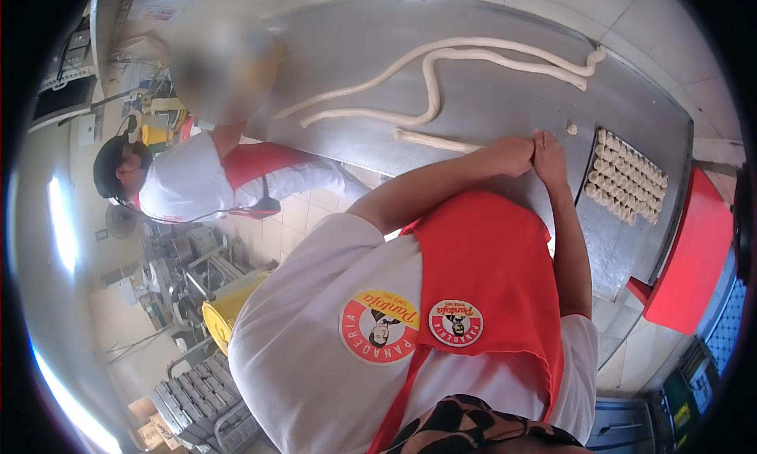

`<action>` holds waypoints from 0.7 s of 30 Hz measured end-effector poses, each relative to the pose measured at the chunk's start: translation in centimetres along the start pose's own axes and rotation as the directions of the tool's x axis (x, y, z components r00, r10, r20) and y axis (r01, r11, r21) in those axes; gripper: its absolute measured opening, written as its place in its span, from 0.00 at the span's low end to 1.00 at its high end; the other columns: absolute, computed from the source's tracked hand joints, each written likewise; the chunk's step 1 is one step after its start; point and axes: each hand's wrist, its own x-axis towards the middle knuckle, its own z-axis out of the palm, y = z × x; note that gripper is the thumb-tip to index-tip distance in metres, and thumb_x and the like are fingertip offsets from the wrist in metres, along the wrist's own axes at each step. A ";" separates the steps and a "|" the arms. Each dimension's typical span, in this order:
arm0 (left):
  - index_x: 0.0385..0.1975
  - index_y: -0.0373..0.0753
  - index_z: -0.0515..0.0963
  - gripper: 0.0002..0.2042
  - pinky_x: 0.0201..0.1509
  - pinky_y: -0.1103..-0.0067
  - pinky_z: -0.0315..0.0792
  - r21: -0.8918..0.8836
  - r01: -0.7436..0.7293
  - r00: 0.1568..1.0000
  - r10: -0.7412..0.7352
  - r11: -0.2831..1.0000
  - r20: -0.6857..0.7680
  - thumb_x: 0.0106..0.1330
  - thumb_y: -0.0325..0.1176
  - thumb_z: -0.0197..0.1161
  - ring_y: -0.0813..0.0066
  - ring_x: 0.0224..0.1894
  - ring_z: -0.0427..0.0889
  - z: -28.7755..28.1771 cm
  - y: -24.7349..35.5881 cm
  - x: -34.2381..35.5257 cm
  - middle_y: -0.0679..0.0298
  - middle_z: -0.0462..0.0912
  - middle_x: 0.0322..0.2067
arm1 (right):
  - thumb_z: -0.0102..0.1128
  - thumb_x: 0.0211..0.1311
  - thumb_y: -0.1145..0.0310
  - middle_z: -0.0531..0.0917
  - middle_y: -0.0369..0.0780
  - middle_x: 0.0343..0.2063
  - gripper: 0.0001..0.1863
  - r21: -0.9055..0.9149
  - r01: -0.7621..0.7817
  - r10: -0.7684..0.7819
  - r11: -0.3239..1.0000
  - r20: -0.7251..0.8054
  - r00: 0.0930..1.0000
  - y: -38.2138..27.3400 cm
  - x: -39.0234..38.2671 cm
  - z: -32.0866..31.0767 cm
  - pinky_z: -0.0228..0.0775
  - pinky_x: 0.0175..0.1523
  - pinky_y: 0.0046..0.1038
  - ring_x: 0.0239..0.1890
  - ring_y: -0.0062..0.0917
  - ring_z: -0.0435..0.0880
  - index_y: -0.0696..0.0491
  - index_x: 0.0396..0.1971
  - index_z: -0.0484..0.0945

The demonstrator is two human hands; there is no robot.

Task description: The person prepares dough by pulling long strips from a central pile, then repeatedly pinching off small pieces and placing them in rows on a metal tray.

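Note:
A short dough rope (434,141) runs along the near side of the steel table (347,52) and ends under my left hand (514,156), which is closed around it. Pressed against that hand, my right hand (550,158) has its fingers closed; whatever is between them is hidden. Two longer dough ropes, one outer (465,41) and one inner (433,83), curve across the table beyond my hands. A small dough lump (572,128) lies just past my right hand. Farther right sits a dark tray (590,164) holding rows of small shaped dough pieces (627,174).
A co-worker (185,174) in a white shirt, red apron and black cap stands at the table's left, one arm over it beside a blurred patch. A red panel (690,257) adjoins the table's right end. Behind on the left are a yellow tub (219,320) and stacked metal pans (197,391).

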 end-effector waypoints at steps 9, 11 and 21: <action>0.28 0.41 0.77 0.16 0.21 0.78 0.68 -0.705 0.485 0.868 -0.381 0.517 0.318 0.63 0.49 0.67 0.79 0.17 0.71 -0.8 -10.2 2.7 0.70 0.73 0.18 | 0.51 0.68 0.54 0.85 0.44 0.33 0.19 0.657 -0.226 0.258 0.719 0.050 0.965 3.3 -6.2 -6.2 0.76 0.39 0.36 0.38 0.32 0.84 0.55 0.39 0.82; 0.27 0.40 0.77 0.20 0.24 0.78 0.69 -0.568 0.546 0.833 -0.471 0.616 0.290 0.60 0.53 0.70 0.78 0.20 0.74 -3.4 -10.2 3.1 0.68 0.74 0.18 | 0.49 0.68 0.52 0.83 0.41 0.31 0.21 0.879 -0.212 0.564 0.426 -0.074 0.823 9.1 -8.5 -8.9 0.75 0.36 0.32 0.36 0.27 0.82 0.54 0.40 0.80; 0.39 0.32 0.76 0.25 0.43 0.73 0.73 -0.162 0.216 0.976 -0.217 0.963 0.008 0.60 0.51 0.71 0.67 0.38 0.80 -1.4 -7.4 4.1 0.57 0.81 0.35 | 0.60 0.64 0.55 0.88 0.46 0.35 0.19 0.492 -0.521 0.711 0.697 -0.569 0.413 28.9 -10.8 -11.1 0.74 0.51 0.33 0.41 0.37 0.87 0.55 0.44 0.84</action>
